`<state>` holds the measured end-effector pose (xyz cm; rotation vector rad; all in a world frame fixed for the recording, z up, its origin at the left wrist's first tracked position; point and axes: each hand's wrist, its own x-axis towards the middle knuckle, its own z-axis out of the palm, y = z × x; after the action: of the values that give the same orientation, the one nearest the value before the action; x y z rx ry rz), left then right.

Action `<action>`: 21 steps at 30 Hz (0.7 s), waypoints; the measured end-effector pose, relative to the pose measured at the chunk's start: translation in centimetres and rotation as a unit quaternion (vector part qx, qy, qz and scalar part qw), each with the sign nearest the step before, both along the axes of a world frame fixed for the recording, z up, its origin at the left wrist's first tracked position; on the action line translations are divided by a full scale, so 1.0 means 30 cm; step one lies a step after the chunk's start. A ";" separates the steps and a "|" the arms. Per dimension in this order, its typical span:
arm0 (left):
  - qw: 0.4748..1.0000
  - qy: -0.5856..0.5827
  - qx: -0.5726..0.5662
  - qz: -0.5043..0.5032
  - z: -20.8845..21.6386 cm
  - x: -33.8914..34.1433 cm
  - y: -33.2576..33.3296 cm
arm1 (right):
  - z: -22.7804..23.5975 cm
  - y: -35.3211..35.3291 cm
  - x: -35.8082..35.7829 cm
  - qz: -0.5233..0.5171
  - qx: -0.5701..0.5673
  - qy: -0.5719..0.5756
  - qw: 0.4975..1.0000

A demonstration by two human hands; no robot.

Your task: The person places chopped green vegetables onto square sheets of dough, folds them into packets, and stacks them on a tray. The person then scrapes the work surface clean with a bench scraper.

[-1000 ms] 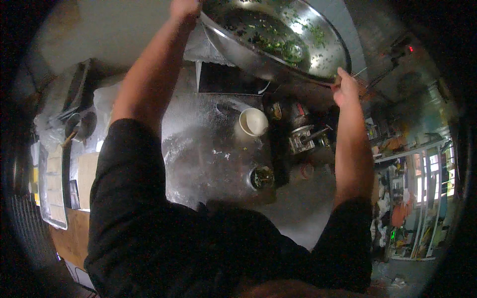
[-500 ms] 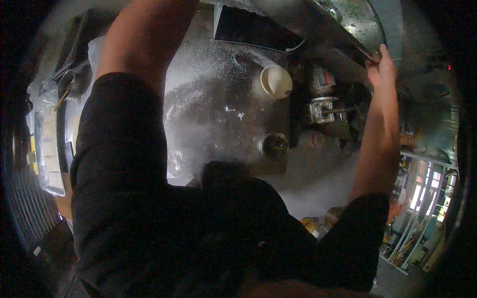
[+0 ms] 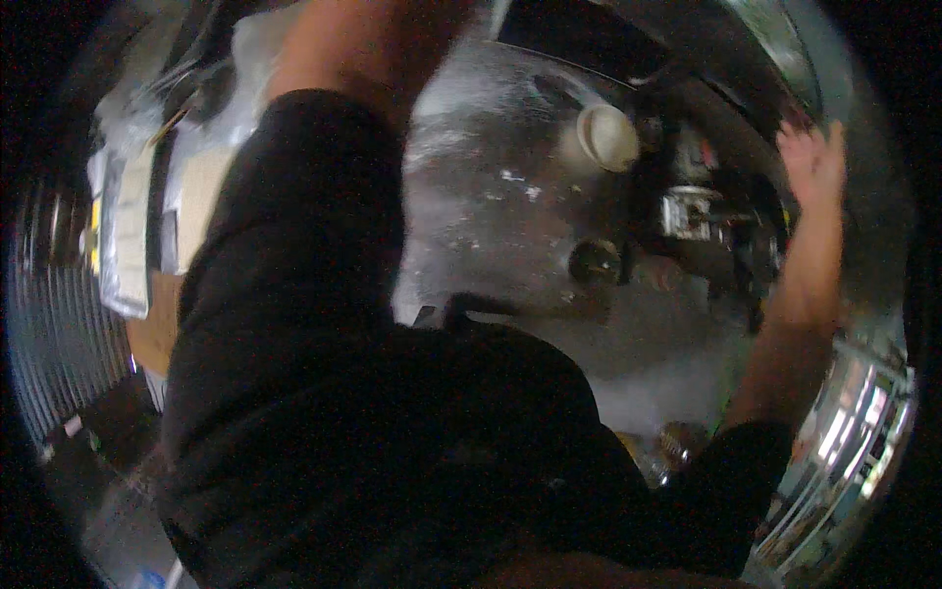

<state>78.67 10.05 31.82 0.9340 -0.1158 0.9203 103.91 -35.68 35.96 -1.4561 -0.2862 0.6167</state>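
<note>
My right hand [image 3: 812, 162] is raised at the upper right, fingers spread and nothing visible in them. Just beyond its fingertips is the rim of a large metal tray [image 3: 780, 49], blurred and cut off by the picture's top; whether they touch, I cannot tell. My left forearm [image 3: 368, 49] reaches up past the top edge, so that hand is out of sight. Between my arms lies a dark worktop [image 3: 471, 226] dusted with white powder. On it stand a pale round bowl [image 3: 610, 139] and a small dark round container [image 3: 595, 262].
Right of the bowl sits a metal machine [image 3: 690, 211]. A dark flat panel [image 3: 579, 39] lies at the worktop's far side. To the left are a plastic-wrapped tray with pale slabs [image 3: 128, 236] and a ribbed shutter [image 3: 49, 304]. A white metal rack [image 3: 834, 442] stands at the lower right.
My right hand, earlier at the tray's edge with its fingers around it, now has its fingers spread. The view has swung, so the worktop and its things appear farther right and slightly higher.
</note>
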 end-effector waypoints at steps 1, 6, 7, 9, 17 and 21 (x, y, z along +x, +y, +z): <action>0.998 0.029 -0.050 -0.002 -0.017 -0.013 -0.031 | 0.008 0.004 -0.042 -0.001 -0.001 0.005 1.000; 0.891 0.158 0.015 0.426 -0.121 -0.004 -0.330 | 0.019 -0.007 -0.236 -0.077 -0.008 -0.003 0.997; 0.821 0.176 0.083 0.536 -0.178 -0.034 -0.410 | 0.000 -0.031 -0.260 -0.053 -0.022 -0.019 0.998; 0.808 0.247 0.192 0.499 -0.309 -0.083 -0.662 | -0.092 -0.114 -0.307 0.008 -0.068 -0.086 0.994; 0.936 0.281 -0.170 -0.123 -0.559 -0.312 -1.581 | -0.720 -0.411 -0.885 0.274 -0.114 -0.324 0.898; 0.892 0.386 -0.206 -0.115 -0.715 -0.581 -1.527 | -0.752 -0.577 -0.964 0.411 -0.266 -0.592 0.640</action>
<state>61.25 -35.75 10.37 0.8022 0.6197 0.2793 75.00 -53.00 13.40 -2.1300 -2.0552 0.3281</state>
